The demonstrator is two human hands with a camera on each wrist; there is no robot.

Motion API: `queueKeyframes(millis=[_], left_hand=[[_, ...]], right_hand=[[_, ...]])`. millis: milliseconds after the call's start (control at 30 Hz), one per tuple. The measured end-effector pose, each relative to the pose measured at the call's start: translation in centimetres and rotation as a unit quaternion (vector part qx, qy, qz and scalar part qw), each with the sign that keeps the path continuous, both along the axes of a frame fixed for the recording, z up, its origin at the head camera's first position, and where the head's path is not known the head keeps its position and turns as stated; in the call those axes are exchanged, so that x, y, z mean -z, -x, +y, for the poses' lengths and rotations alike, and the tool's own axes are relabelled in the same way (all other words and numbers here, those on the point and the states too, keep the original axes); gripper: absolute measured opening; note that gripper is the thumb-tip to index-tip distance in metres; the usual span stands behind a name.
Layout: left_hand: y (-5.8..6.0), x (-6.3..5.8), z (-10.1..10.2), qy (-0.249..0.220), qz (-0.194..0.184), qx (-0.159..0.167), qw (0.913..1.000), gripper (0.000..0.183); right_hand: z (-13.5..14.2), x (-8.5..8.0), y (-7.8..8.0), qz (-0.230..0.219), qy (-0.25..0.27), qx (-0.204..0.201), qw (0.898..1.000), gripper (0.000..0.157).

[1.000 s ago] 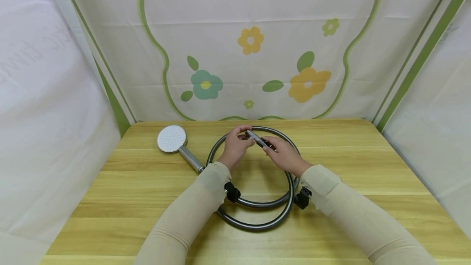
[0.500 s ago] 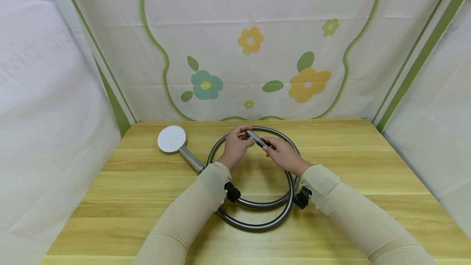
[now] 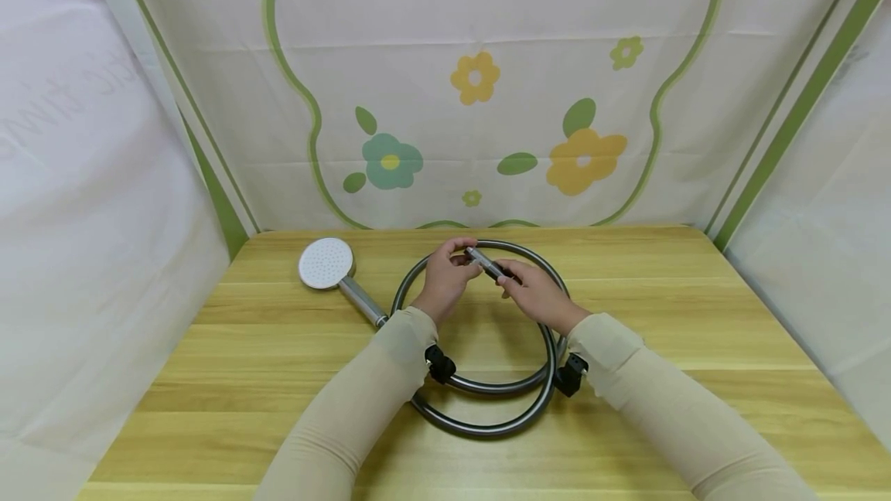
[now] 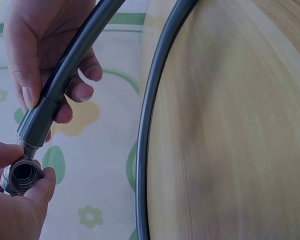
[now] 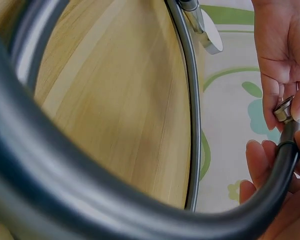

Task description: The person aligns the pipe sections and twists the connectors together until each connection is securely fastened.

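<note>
Showing no recent shift, the metal connector (image 4: 20, 181) is pinched by the left hand (image 3: 443, 281) and the hose end (image 4: 38, 120) gripped by the right hand (image 3: 539, 292) above the counter (image 3: 703, 315), apparently merely steadied.

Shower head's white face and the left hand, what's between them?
In the head view, bare table and one curve of dark hose lie between the white face and left hand.

Wood-grain table (image 3: 724, 331) in pale yellow-brown planks, bearing a round, white-faced showerhead (image 3: 330, 266) with grey cylindrical handle, face up at left, and a glossy dark-grey flexible hose (image 3: 487, 431) in overlapping loops, partly resting.
</note>
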State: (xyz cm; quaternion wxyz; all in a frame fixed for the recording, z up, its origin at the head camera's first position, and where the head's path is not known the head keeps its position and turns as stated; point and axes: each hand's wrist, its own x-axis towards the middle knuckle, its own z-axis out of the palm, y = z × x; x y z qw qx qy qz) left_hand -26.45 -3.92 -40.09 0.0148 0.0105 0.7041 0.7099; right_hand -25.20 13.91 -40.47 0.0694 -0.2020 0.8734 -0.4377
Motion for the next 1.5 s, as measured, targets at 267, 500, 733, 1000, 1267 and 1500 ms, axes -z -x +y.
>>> queueKeyframes(millis=[267,500,733,1000,1267,1500], left_hand=[[0.0,0.0,0.0,-0.004,0.0,0.001,1.0,0.038],[0.1,0.0,-0.1,-0.006,0.001,0.011,0.9999,0.041],[-0.7,-1.0,-0.2,0.001,0.001,0.021,0.9998,0.041],[-2.3,-2.8,-0.2,0.003,0.013,0.018,0.9998,0.038],[-2.2,-2.8,-0.1,0.002,0.013,0.017,0.9998,0.039],[-2.1,-2.8,-0.1,0.005,0.011,0.016,0.9998,0.039]], right_hand=[[0.0,0.1,0.3,-0.014,0.003,0.002,1.0,0.041],[-0.1,-0.2,0.2,-0.027,0.012,-0.001,1.0,0.039],[-0.1,-0.3,0.3,-0.037,0.021,-0.007,0.999,0.037],[-0.2,-0.3,0.2,-0.032,0.019,-0.004,0.999,0.038],[-0.2,-0.4,0.2,0.04,-0.029,0.041,0.998,0.045],[-0.2,-0.3,0.0,0.106,-0.049,0.057,0.992,0.047]])
